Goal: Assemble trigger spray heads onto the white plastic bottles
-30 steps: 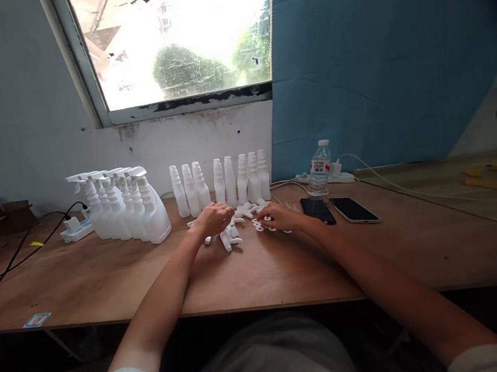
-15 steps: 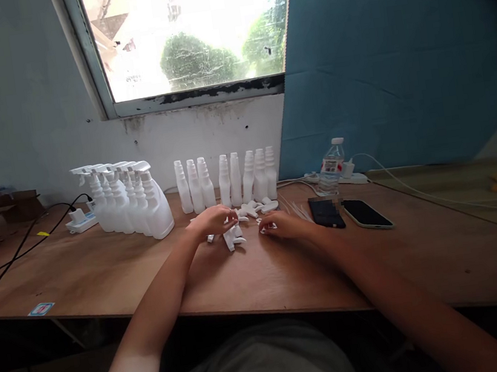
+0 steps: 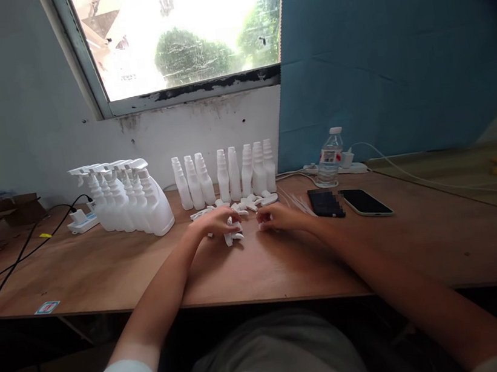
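Observation:
White trigger spray heads (image 3: 248,203) lie in a loose pile on the wooden table. My left hand (image 3: 216,220) is over the pile's near side, its fingers curled and closed around a spray head (image 3: 234,228) that they partly cover. A short way to the right, my right hand (image 3: 277,216) rests low above the table with fingers bent together. A small white piece (image 3: 262,226) shows at its fingertips, too little of it visible to name. Behind the pile stands a row of white bottles (image 3: 234,175) without heads.
Several white bottles (image 3: 156,207) fitted with spray heads stand at the left. White strips (image 3: 300,203), a dark phone (image 3: 325,203), another phone (image 3: 366,202) and a water bottle (image 3: 330,160) are at the right. A power strip (image 3: 83,221) and black cables lie far left.
The view has tilted and shifted slightly. My left fingers have come down closer onto the spray head. My right fingers have drawn more tightly together, staying at about the same spot.

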`<state>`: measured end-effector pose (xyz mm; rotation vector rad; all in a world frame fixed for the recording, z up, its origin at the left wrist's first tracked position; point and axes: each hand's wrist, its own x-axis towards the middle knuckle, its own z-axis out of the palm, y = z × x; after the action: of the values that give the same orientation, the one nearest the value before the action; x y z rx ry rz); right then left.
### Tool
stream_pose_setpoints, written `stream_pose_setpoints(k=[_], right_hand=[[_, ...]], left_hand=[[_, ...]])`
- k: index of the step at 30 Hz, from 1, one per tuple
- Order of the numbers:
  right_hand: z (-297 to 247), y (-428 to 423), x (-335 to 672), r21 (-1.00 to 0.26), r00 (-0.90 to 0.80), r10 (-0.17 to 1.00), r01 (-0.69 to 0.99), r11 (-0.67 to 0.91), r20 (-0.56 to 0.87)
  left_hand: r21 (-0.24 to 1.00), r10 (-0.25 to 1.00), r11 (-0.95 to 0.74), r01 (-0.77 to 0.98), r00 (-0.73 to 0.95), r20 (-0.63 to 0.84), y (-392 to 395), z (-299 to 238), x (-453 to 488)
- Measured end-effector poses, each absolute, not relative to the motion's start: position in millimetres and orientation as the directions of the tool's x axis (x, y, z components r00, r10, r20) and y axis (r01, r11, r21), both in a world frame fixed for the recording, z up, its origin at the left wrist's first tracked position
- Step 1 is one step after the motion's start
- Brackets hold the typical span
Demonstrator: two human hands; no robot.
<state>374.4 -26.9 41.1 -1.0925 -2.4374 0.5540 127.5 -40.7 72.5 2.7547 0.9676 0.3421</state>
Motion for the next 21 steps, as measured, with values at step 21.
stream_pose_setpoints(k=[21], right_hand=[[56, -45, 369, -0.130, -0.686, 0.433, 0.448, 0.884, 0.585]], left_hand=[[0.788, 0.664, -0.526, 0.320, 0.733, 0.146, -25, 48, 140]])
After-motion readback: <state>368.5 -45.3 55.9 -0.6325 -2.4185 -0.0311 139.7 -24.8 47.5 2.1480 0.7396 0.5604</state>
